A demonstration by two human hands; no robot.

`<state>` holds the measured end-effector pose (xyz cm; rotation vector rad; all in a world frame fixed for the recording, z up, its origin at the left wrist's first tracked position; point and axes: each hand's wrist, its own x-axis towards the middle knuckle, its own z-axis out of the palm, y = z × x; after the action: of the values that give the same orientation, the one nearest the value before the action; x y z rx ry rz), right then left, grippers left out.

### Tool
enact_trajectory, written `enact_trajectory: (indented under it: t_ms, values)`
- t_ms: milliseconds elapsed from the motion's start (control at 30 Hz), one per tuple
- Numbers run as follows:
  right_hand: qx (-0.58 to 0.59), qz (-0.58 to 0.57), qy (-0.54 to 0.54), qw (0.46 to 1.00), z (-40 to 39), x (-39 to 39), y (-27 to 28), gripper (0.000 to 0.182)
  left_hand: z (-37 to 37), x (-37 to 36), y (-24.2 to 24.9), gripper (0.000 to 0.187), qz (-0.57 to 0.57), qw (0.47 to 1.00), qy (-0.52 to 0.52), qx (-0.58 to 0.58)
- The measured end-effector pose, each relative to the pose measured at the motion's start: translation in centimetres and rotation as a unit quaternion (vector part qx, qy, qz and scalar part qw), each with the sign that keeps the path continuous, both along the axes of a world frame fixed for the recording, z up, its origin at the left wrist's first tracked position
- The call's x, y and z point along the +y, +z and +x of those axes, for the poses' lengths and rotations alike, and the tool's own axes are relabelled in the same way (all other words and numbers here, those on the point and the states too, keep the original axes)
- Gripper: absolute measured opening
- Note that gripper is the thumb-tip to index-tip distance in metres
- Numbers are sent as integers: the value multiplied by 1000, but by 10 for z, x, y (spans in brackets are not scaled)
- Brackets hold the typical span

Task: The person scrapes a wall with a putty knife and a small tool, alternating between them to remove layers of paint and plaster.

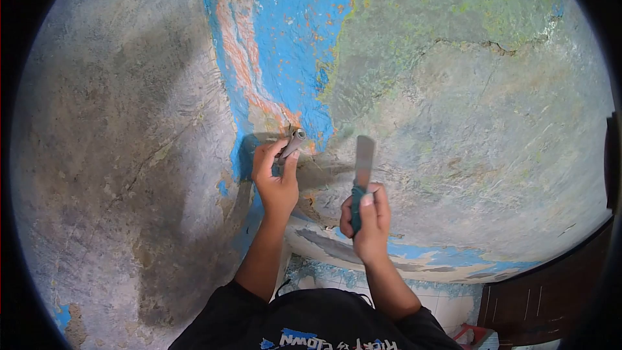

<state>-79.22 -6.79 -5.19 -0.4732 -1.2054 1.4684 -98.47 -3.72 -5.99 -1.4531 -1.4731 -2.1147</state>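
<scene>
My left hand (pixel 277 181) is closed around a short grey cylindrical piece (pixel 295 144), its round hollow end facing up beside the blue paint on the wall. Lower right of it, my right hand (pixel 369 223) grips the dark green handle of a flat-bladed scraper (pixel 365 155). The blade points up, slightly blurred, and stands apart from the cylindrical piece. Behind both hands is the wall (pixel 414 116), with a strip of blue paint (pixel 291 26) and orange-white flaking patches running down to my left hand.
Rough grey plaster (pixel 116 123) spreads at the left, greenish plaster (pixel 414 39) at the upper right. White tiles (pixel 447 304) lie below. Dark brown wooden furniture (pixel 551 291) stands at the lower right, near a red and grey object (pixel 476 337) at the bottom edge.
</scene>
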Motion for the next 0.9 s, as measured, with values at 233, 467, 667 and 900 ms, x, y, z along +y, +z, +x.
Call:
enact_trajectory:
  t_ms: [233,467,667,900]
  values:
    - [14,-46,38,998,17,2,63,25,3,7,-9,22,9,1000,2,-14]
    - [52,-51,10,997,-2,-6,69,26,-2,6,-8,26,4,1000,-9,-9]
    - [19,-44,-14,999,4,-2,72,25,-5,8,-9,26,19,1000,-10,3]
    - [40,-67,-13,997,0,-8,69,25,-6,8,-13,27,14,1000,-10,1]
